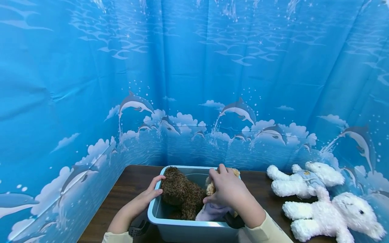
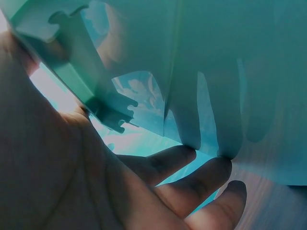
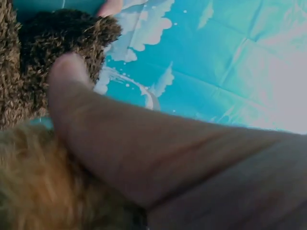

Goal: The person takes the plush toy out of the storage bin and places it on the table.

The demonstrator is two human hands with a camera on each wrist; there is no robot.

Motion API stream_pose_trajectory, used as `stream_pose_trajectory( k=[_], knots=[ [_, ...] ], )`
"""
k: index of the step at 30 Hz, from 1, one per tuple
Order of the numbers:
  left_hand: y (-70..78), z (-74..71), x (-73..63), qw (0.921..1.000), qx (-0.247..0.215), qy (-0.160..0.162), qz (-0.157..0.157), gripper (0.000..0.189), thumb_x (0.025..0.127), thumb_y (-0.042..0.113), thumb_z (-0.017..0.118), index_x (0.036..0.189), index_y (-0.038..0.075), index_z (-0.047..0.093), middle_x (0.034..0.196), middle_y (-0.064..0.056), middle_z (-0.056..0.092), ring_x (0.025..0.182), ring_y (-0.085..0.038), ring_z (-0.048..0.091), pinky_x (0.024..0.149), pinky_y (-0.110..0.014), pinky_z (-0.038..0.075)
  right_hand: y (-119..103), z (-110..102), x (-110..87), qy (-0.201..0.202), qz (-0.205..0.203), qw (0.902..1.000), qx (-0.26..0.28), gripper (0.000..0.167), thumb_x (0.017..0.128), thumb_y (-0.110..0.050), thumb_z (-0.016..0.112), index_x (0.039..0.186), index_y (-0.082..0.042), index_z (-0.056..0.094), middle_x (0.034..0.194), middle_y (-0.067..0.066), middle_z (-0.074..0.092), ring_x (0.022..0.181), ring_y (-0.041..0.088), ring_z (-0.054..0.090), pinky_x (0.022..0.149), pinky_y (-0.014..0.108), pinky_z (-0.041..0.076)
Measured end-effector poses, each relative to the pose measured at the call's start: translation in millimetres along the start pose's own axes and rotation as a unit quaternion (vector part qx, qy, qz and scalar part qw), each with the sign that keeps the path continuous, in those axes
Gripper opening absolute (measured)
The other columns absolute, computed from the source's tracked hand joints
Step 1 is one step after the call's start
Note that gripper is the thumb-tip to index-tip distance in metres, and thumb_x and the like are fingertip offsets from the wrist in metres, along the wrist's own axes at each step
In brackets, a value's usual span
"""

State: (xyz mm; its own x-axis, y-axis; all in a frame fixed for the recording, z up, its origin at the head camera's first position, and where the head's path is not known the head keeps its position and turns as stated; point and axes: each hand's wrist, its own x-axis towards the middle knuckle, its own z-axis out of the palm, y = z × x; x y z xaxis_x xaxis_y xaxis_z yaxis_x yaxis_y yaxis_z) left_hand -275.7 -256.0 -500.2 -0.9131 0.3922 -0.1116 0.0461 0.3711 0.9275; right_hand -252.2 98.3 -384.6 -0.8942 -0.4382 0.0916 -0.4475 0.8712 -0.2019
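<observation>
Head view: inside a light-blue bin (image 1: pixel 188 233), beside a brown plush toy (image 1: pixel 181 191), a tan plush toy (image 1: pixel 210 189) is grasped by the right hand (image 1: pixel 228 189); the rim is gripped by the left hand (image 1: pixel 148 194). Left wrist: the bin's wall is touched by fingers (image 2: pixel 216 168). Right wrist: tan fur is blurred.

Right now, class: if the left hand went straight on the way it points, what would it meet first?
The light-blue bin, whose left rim the left hand touches. Just past that rim, the brown plush toy seems next, though depth is hard to judge.
</observation>
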Motion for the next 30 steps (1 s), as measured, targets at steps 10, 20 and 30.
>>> stream_pose_trajectory(
  k=[10, 20, 30],
  knots=[
    [-0.4, 1.0, 0.9, 1.0, 0.0, 0.0, 0.002, 0.068, 0.114, 0.047, 0.042, 0.17, 0.023, 0.012, 0.18, -0.023, -0.005, 0.165, -0.056, 0.0, 0.121, -0.086, 0.016, 1.4, -1.3, -4.2, 0.031, 0.013, 0.9992, -0.023, 0.066, 0.074, -0.029, 0.102, 0.12, -0.007, 0.061, 0.114, 0.008, 0.052, 0.101, 0.031, 0.049, 0.078, 0.045, 0.047],
    [-0.1, 2.2, 0.6, 1.0, 0.005, 0.005, -0.007, 0.068, 0.114, 0.047, 0.043, 0.169, 0.022, 0.013, 0.179, -0.024, -0.002, 0.164, -0.058, 0.004, 0.121, -0.087, 0.017, -4.2, -13.5, -26.6, 0.128, 0.053, 0.9899, 0.03, 0.063, 0.074, -0.025, 0.103, 0.123, -0.03, 0.065, 0.158, 0.026, 0.043, 0.147, 0.055, 0.043, 0.096, 0.063, 0.06],
    [2.3, 4.2, 3.2, 0.9998, 0.014, 0.009, -0.011, 0.068, 0.114, 0.047, 0.042, 0.169, 0.018, 0.013, 0.178, -0.026, 0.0, 0.164, -0.059, 0.004, 0.121, -0.086, 0.016, -3.0, -29.1, -52.1, 0.223, 0.061, 0.97, 0.076, 0.072, 0.072, -0.018, 0.104, 0.133, -0.037, 0.07, 0.167, 0.025, 0.038, 0.152, 0.056, 0.039, 0.097, 0.072, 0.057]
  ],
)
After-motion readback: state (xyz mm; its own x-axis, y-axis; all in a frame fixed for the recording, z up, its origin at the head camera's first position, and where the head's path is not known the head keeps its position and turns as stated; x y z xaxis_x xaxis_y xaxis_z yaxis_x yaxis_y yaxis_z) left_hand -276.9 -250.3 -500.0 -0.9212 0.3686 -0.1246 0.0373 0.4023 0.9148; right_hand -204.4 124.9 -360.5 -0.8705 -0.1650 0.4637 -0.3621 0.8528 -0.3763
